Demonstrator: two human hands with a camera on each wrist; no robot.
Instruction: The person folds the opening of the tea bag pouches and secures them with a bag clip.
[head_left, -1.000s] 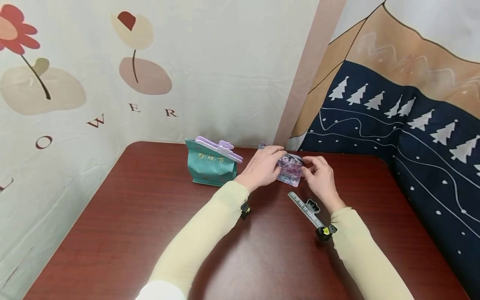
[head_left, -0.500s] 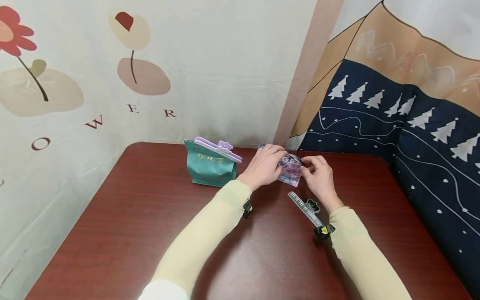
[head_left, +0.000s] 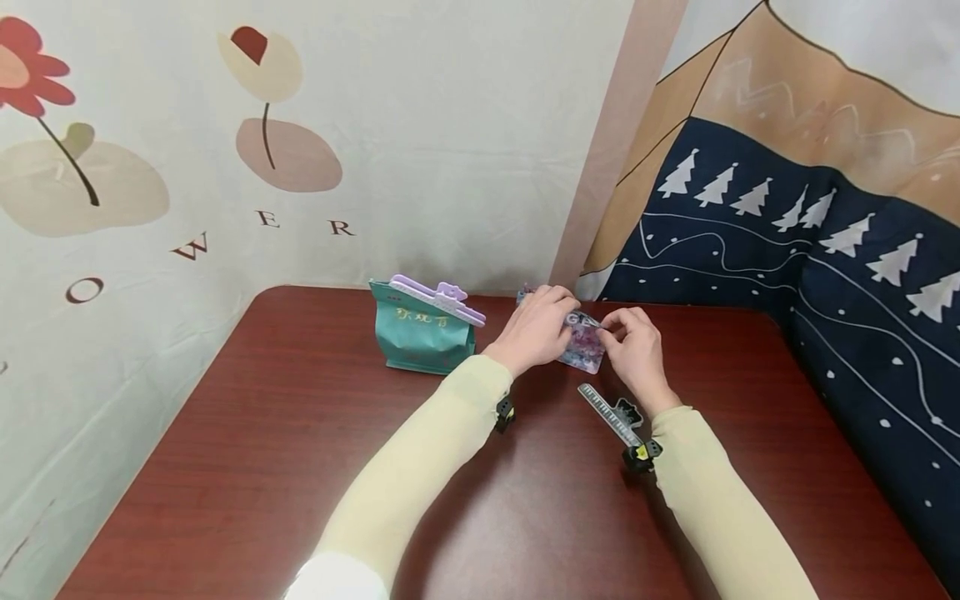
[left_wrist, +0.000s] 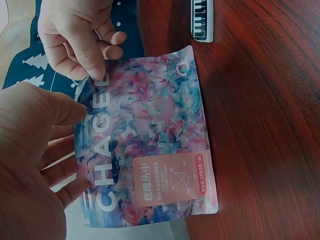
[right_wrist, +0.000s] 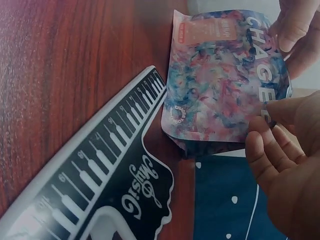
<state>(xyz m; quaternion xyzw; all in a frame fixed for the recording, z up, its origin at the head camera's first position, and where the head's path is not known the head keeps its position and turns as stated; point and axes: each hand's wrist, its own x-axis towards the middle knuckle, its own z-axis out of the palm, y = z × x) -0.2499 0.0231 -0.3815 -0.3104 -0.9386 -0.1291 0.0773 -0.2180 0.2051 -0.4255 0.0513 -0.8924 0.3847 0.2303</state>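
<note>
A pink, purple and blue stand-up tea pouch (left_wrist: 155, 110) with white CHAGEE lettering stands toward the back of the table. My left hand (head_left: 536, 327) holds its top edge at the left, the thumb and fingertips at the rim. With thumb and fingers my right hand (head_left: 633, 350) pinches the top right corner, near the last letters. Part of the pouch is hidden behind the left hand in the head view. In front of it lies a long clip (right_wrist: 115, 135) with a piano-key pattern and a black "Music" grip.
A teal pouch (head_left: 423, 337) stands to the left, a lilac clip (head_left: 438, 298) across its top. The brown wooden table (head_left: 300, 467) ends at a pale curtain (head_left: 450, 150) behind and a navy cloth with tree prints (head_left: 712, 225) on the right.
My right hand has shifted slightly left and now pinches the pouch's top corner more closely. The top edge tips over, so less lettering shows in the head view. The clips stay put.
</note>
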